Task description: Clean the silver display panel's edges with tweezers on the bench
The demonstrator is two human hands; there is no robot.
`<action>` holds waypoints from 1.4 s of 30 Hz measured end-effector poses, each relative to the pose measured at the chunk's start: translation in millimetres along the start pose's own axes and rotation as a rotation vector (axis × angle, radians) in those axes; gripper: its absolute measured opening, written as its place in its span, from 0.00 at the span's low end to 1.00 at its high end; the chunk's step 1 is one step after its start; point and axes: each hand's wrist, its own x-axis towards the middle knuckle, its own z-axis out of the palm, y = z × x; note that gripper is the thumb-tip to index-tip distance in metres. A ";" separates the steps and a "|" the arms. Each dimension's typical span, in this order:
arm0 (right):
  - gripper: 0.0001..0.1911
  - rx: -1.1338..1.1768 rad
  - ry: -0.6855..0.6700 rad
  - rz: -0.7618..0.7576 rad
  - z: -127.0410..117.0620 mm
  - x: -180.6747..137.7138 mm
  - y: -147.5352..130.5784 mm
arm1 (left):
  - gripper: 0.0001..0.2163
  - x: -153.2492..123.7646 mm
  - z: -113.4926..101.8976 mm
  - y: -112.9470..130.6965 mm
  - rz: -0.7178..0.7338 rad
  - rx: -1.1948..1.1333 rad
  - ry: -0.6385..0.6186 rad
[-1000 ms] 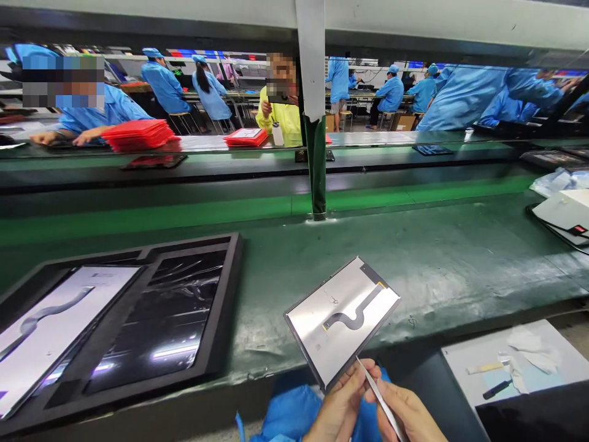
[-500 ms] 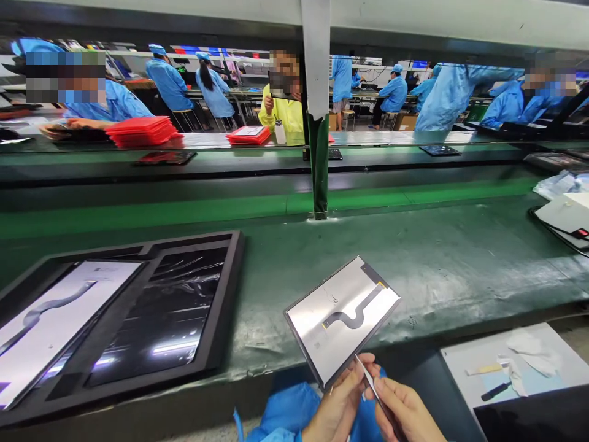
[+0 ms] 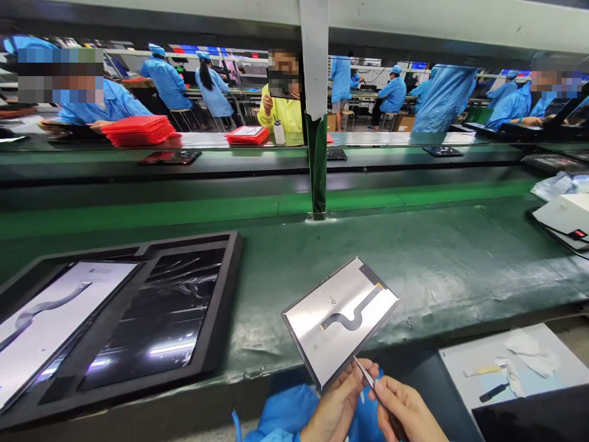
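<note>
A display panel [image 3: 317,344] with a silvery back and a dark curved ribbon cable [image 3: 352,319] is tilted above the front edge of the bench. My left hand [image 3: 338,399] grips its lower corner, fingers closed on the edge. In my right hand [image 3: 405,405] is a pair of tweezers [image 3: 368,376], pinched between thumb and fingers. The tweezers' tip points up at the panel's lower edge, right beside my left fingertips; whether it touches the panel I cannot tell.
At left lies a black foam tray [image 3: 230,288] holding another panel [image 3: 69,325] with a ribbon cable and a glossy dark screen [image 3: 161,331]. A post [image 3: 318,166] rises behind the bench. A low white board [image 3: 455,362] with tools is at right. Beyond the conveyor, people in blue work.
My hands, the panel and the tweezers stay in almost the same pose. Small dark devices on the far conveyor have shifted slightly right.
</note>
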 end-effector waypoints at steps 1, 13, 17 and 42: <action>0.34 0.012 -0.004 0.003 0.1 0.1 0.2 | 0.19 0.1 -0.7 0.1 -0.005 0.003 -0.003; 0.33 0.055 0.007 -0.003 -4.0 2.1 2.8 | 0.20 4.0 -2.2 -8.5 0.008 -0.022 -0.014; 0.34 0.006 0.024 -0.022 -2.1 1.1 2.8 | 0.15 3.9 -1.1 -5.9 0.009 0.000 0.001; 0.34 0.043 -0.036 0.004 -5.5 5.0 2.5 | 0.18 3.7 1.1 -6.8 -0.013 -0.019 0.036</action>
